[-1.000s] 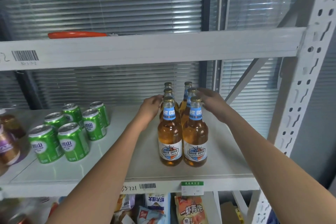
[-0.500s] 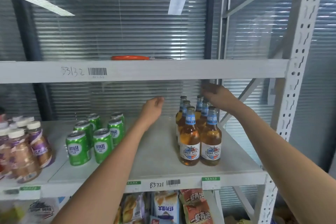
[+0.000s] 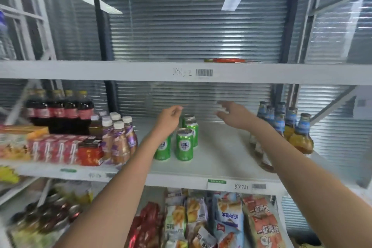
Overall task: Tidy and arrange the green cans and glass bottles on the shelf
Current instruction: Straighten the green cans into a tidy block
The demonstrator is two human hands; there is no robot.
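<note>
Grey slatted blinds back a white metal shelf (image 3: 211, 167) stocked with drinks. Green cans (image 3: 184, 144) stand in a tight cluster near the middle of the shelf, running from mid-depth toward the back edge. Glass bottles (image 3: 289, 125) with blue neck labels stand grouped toward the right edge; the frame is motion-blurred there, so their exact rows cannot be read. Left hand (image 3: 168, 116) hangs just above and slightly left of the rear cans, fingers loosely curled, holding nothing. Right hand (image 3: 231, 115) is raised over bare shelf between cans and bottles, fingers spread wide, also empty, nearer the bottles than the cans yet touching neither. Judged step: reaching for the cans to square them up. Done well, both hands would bracket the cluster from its two sides and press the cans into even rows, keeping each upright and labels facing the front edge, well apart from the purple-labelled bottles (image 3: 120, 139) to the left.
</note>
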